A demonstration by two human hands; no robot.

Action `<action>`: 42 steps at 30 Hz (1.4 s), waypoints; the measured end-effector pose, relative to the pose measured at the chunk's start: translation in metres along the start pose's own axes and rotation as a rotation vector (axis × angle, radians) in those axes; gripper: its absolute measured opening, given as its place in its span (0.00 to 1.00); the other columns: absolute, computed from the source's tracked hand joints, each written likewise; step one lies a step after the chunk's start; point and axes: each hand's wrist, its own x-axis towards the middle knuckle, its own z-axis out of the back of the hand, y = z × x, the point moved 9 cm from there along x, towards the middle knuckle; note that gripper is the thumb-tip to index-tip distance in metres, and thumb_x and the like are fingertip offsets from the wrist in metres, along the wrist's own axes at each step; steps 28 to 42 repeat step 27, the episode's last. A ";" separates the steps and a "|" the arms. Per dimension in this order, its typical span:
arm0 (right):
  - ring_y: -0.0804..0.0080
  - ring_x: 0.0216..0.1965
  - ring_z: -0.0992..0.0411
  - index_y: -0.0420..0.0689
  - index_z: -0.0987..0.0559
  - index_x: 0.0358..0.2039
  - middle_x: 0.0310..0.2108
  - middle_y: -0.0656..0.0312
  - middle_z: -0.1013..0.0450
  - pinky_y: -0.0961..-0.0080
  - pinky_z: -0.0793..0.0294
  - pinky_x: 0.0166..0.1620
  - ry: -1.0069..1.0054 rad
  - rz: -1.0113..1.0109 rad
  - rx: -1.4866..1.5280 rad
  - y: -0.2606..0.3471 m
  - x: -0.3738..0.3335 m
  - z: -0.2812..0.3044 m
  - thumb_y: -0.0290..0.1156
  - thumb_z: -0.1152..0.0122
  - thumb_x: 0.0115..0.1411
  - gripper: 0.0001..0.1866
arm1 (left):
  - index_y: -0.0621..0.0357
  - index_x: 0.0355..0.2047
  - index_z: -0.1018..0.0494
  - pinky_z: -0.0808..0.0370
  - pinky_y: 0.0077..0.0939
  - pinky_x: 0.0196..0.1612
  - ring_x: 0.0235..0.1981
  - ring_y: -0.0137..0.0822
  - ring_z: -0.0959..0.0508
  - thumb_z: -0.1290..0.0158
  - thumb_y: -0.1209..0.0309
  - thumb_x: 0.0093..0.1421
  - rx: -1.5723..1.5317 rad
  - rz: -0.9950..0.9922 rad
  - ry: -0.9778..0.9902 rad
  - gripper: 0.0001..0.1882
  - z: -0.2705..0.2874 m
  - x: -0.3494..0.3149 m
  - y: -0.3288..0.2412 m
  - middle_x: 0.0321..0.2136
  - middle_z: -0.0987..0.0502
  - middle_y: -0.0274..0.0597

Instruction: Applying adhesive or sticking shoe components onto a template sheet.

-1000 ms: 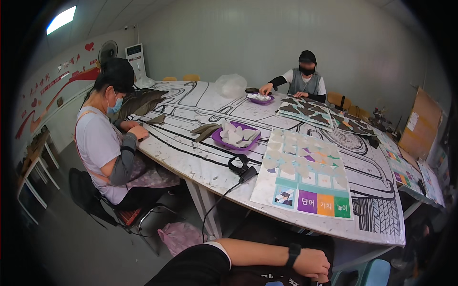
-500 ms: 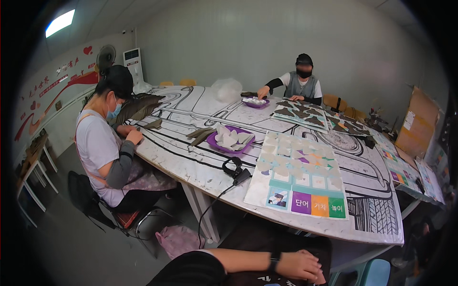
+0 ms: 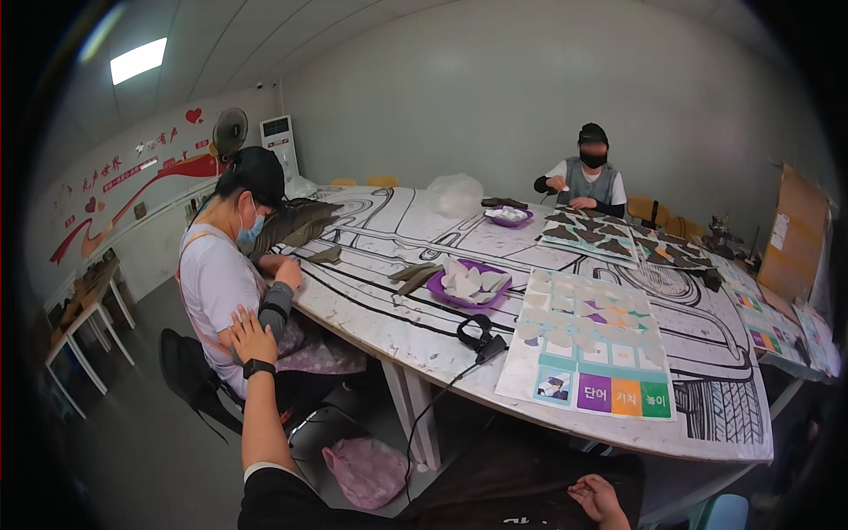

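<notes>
My left hand [image 3: 253, 341], a dark band on its wrist, is stretched out to the left. Its fingers lie flat and a little apart against the upper arm of a seated co-worker [image 3: 208, 283] in a white T-shirt and grey sleeve covers. Over my dark-clothed lap rests my right hand [image 3: 599, 501], palm partly turned up, fingers loosely bent and nothing visible in them. The co-worker's own hands [image 3: 284, 269] are at the table edge; what they hold is too small to make out.
On the patterned table [image 3: 371, 309] are a purple tray [image 3: 477, 300] of pale pieces, dark strips [image 3: 413, 278], a black strap with cable [image 3: 481, 340] and a printed board [image 3: 587, 344]. Another person [image 3: 594, 172] sits across. A pink bag [image 3: 367, 473] lies on the floor.
My left arm has swung from my lap to the left, and the hand now touches the co-worker's arm. My hands have parted. The view has shifted; the far person's hand has risen off the tray.
</notes>
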 end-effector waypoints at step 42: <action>0.65 0.33 0.28 0.40 0.30 0.31 0.29 0.57 0.29 0.64 0.29 0.48 0.033 0.060 -0.020 0.004 -0.011 0.001 0.30 0.53 0.61 0.07 | 0.57 0.60 0.50 0.53 0.38 0.62 0.61 0.42 0.46 0.59 0.58 0.61 -0.620 -1.448 0.884 0.30 0.175 -0.208 -0.187 0.60 0.46 0.49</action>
